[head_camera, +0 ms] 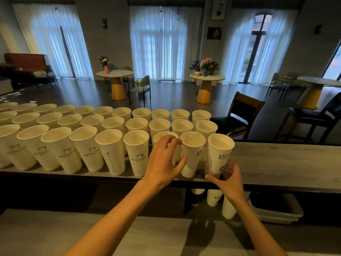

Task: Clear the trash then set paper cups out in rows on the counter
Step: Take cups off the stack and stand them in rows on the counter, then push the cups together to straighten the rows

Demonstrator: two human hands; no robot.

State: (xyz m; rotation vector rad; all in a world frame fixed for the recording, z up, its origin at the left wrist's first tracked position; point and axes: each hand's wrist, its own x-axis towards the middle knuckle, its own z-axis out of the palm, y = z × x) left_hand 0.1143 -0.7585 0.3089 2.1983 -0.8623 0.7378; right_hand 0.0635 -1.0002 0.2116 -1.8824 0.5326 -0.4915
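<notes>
1. Across the left and middle of the frame, paper cups (pixel 110 150) stand upright in three rows on the desk (pixel 284 159), rims nearly touching; the rows run off the left edge, so their full count cannot be told.
2. Front-row cups on the left carry a small line drawing over script too small to read; one cup (pixel 112 156) in the middle shows only a thin vertical line.
3. At centre, the left hand (pixel 164 159) has its fingers spread and curled over the rim of one front-row cup (pixel 166 137), with its thumb against the side of the next cup (pixel 191 154); whether it truly grips either I cannot tell.
4. Right of that, the right hand (pixel 228 180) cups the base of the end cup (pixel 219 154), fingers partly open around it, as if setting it in place.
5. That end cup reads "ANYT… / NICE…", cut off by its curve; its neighbour shows "AN… / NI…".
6. Below the desk edge, lower right, a few more cups (pixel 214 197) wait beside a grey bin (pixel 280 213).
7. Judgement: the setting-out looks well advanced, with bare desk left on the right. No trash shows on the desk; white scraps (pixel 14 94) lie on the floor, upper left.
</notes>
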